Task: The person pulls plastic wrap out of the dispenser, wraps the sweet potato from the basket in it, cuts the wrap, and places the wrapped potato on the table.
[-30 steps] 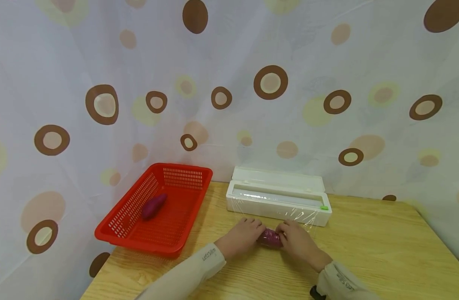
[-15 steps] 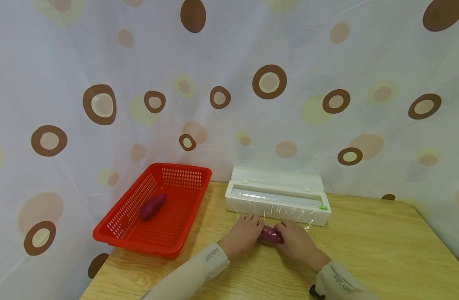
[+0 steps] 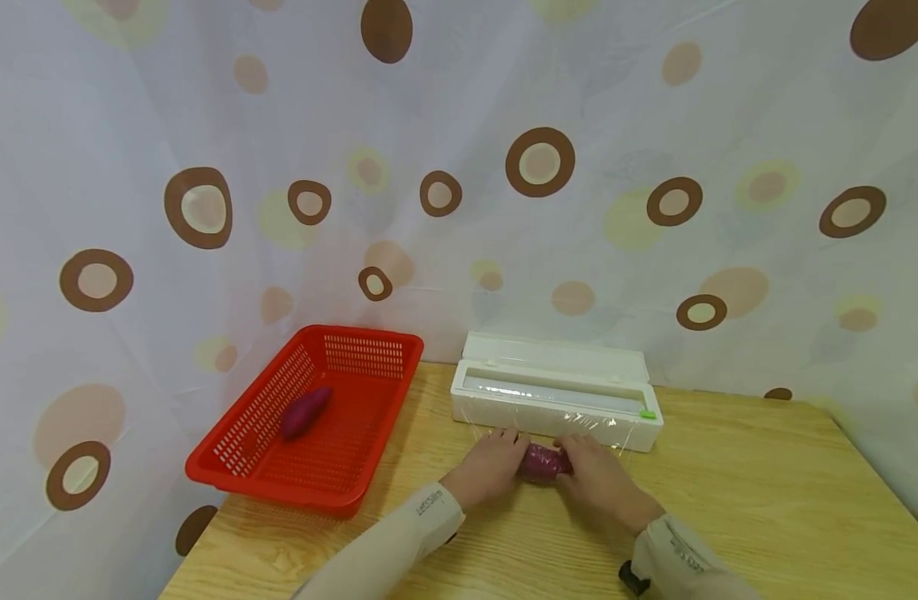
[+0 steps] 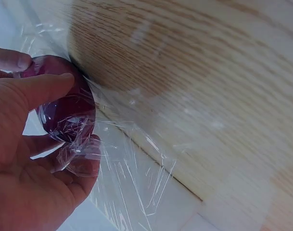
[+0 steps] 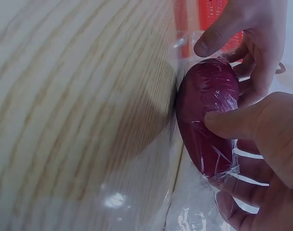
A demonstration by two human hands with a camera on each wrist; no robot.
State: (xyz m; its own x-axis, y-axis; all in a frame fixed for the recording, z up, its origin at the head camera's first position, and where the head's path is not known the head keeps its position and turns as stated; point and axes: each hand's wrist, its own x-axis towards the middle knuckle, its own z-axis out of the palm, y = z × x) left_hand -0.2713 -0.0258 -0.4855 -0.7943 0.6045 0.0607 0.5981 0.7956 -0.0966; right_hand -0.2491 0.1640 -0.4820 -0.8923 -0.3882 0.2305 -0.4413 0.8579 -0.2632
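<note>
A purple sweet potato (image 3: 543, 463), wrapped in clear cling film, lies on the wooden table in front of a white cling film box. My left hand (image 3: 490, 467) grips its left end, the thumb along its near side in the left wrist view. My right hand (image 3: 597, 477) holds the right end, its thumb pressed on the film-covered skin in the right wrist view. Loose cling film (image 4: 132, 168) spreads out past the sweet potato's end. Film also stretches from the cling film box (image 3: 556, 421) toward both hands.
A red plastic basket (image 3: 376, 454) stands at the left of the table (image 3: 759, 492), with another purple sweet potato (image 3: 306, 412) in it. The box lid is raised, and a green slider (image 3: 647, 414) sits at its right end. A spotted curtain hangs behind.
The sweet potato has turned and shifted slightly away, toward the box, with both hands still around its ends. The basket and box stay where they were.
</note>
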